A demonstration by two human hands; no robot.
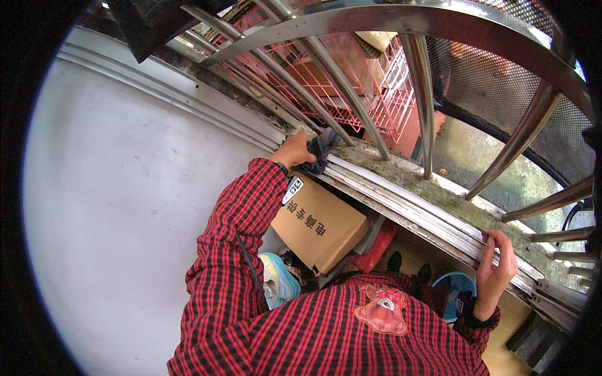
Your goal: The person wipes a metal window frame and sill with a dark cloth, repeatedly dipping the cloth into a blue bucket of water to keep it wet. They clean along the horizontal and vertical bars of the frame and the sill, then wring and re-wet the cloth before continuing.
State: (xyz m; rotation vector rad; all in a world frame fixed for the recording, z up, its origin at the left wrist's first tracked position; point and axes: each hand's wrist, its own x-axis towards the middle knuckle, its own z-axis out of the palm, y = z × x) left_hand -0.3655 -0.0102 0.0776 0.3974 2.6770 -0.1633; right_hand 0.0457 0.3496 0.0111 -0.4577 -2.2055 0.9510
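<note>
My left hand [295,151] grips a dark, bunched cloth [323,149] against the window sill, over the end of the white sliding-window track [404,199]. A dark band and a black-and-white tag show at the left wrist. Farther along the same track, my right hand [499,263] has its fingers bent and partly apart, the fingertips at the track's edge. No held object is visible in it. Metal guard bars [425,108] rise from the mossy outer ledge [428,190] beyond the track.
Below the sill are a printed cardboard box [320,221], a light blue and yellow shoe [277,279], a red object [378,244] and a blue bucket [454,291]. Pink wire racks [390,94] and black mesh [489,89] are beyond the bars. A pale panel [127,197] fills the left side.
</note>
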